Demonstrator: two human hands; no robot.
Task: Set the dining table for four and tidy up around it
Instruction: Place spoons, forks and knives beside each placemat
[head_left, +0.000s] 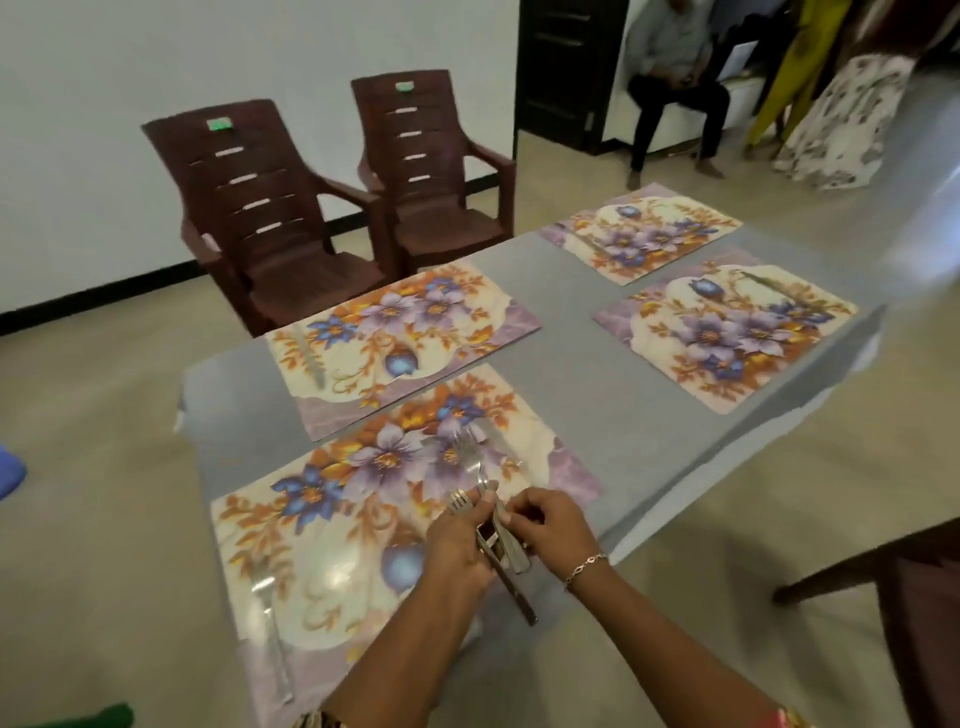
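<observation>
Grey table (571, 374) first: over the nearest placemat (363, 519), at 6 o'clock, the left hand (457, 551) grips a cutlery bundle (506, 545) — kept together, I judge, for dealing out — while the right hand (550, 525) pinches one piece from it. A fork (275, 649) already lies at 7 o'clock. Green chair labels (219, 124), at 11 o'clock, are unreadable.

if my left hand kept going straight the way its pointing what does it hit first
Most likely the fork on the near placemat, just beyond the left hand, which grips a cutlery bundle; depth is unclear.
</observation>
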